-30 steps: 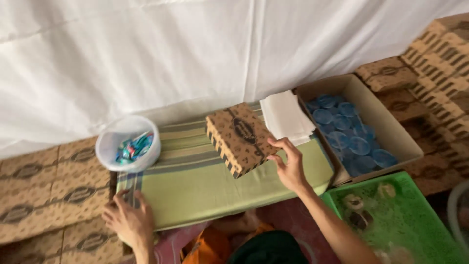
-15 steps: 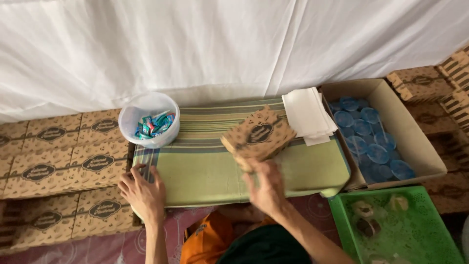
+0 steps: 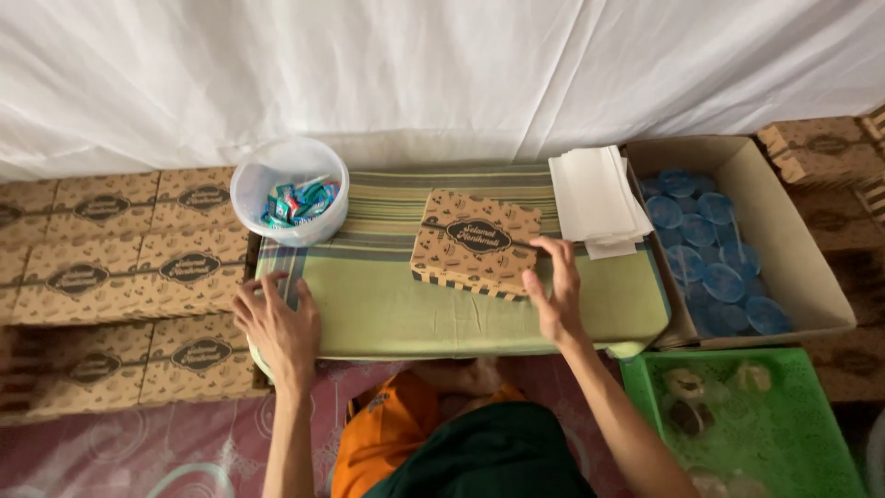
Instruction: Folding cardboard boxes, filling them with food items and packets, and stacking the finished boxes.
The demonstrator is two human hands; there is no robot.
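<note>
A brown patterned cardboard box [image 3: 475, 242] lies flat on the green striped cloth of a low table [image 3: 387, 309]. My right hand [image 3: 556, 290] rests at the box's right edge, fingers spread and touching it, holding nothing. My left hand [image 3: 277, 325] lies flat on the table's front left corner, fingers apart. A white plastic tub [image 3: 290, 189] of small colourful sachets stands at the table's back left. A stack of white paper sheets [image 3: 599, 198] lies at the back right.
Rows of the same brown boxes [image 3: 120, 267] lie flat on the left. A large open carton [image 3: 811, 267] with blue-lidded cups stands on the right, a green basket [image 3: 747, 429] in front of it. White fabric hangs behind.
The brown box went from tilted in my right hand to lying flat on the cloth. My right hand has opened at its edge. The view swung left.
</note>
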